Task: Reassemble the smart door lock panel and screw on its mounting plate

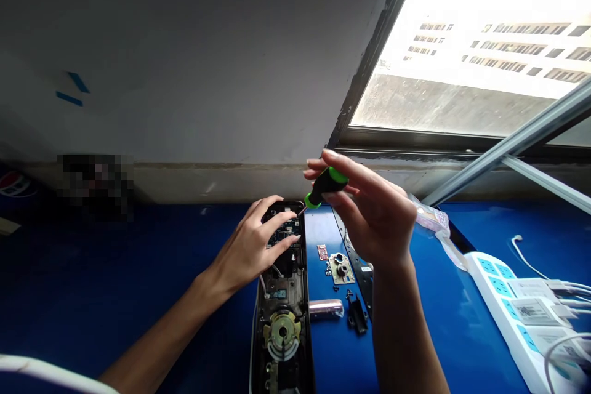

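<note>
A long black device housing [305, 295] lies on the blue table, its inside exposed. Near its far end sits a circuit board [282, 235], partly covered by my left hand [258, 237]. That hand rests there with its fingers spread over the board and the housing. In my right hand [369, 206] is a screwdriver [325, 188] with a black and green handle. Its shaft slants down to the left, and the tip is by the board's upper right corner. Whether the tip sits in a screw is too small to tell. A round speaker-like part [282, 331] sits nearer me in the housing.
Right of the housing lie a small red board [322, 252], a metal plate with a module [341, 269], loose screws [336, 288], a pinkish cylinder [325, 308] and a black bracket [357, 314]. A white power strip [501, 326] with cables stands far right, below a slanting metal bar [517, 138].
</note>
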Motion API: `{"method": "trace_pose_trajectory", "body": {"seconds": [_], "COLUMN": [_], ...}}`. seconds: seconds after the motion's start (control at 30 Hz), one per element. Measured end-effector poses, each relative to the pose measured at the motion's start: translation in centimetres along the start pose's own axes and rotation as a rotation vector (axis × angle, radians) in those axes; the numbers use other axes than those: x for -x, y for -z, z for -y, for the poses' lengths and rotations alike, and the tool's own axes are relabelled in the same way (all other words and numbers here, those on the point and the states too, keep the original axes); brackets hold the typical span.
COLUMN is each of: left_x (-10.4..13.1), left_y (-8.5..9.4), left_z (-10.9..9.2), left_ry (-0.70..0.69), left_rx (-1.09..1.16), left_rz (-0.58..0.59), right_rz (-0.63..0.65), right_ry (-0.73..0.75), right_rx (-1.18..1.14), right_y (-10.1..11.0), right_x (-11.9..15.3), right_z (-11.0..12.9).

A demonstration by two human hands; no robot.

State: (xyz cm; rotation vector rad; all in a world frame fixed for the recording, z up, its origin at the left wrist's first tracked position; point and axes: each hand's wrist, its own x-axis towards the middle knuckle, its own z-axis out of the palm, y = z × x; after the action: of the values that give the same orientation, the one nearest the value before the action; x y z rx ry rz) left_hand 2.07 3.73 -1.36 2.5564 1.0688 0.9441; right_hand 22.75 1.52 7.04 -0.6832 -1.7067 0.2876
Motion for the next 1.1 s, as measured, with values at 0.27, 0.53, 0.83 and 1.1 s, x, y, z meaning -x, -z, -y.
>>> {"method": "trace_pose_trajectory", "body": {"seconds": [0.27, 0.53, 0.83, 1.1], "left_x": [0.1, 0.1, -0.1, -0.2], "left_y": [0.1, -0.2, 0.5, 0.3], "left_z": [-0.1, -0.1, -0.6, -3.5], "left_ry": [0.011, -0.007, 0.053, -0.217], "left_rx": [-0.002, -0.01, -0.038, -0.083], "left_rz": [0.003, -0.042, 0.059, 0.035], "right_rz": [0.014, 0.063, -0.125, 0.461], "right_ry": [0.011, 0.09, 0.044, -0.425], "right_rx": [0.012, -0.02, -0.059, 0.145], "right_y": [0.6, -0.3, 1.5, 5.9], "right_x": [0.0, 0.1, 0.2, 0.8], "right_z": [0.1, 0.7, 0.9, 0.0]}}
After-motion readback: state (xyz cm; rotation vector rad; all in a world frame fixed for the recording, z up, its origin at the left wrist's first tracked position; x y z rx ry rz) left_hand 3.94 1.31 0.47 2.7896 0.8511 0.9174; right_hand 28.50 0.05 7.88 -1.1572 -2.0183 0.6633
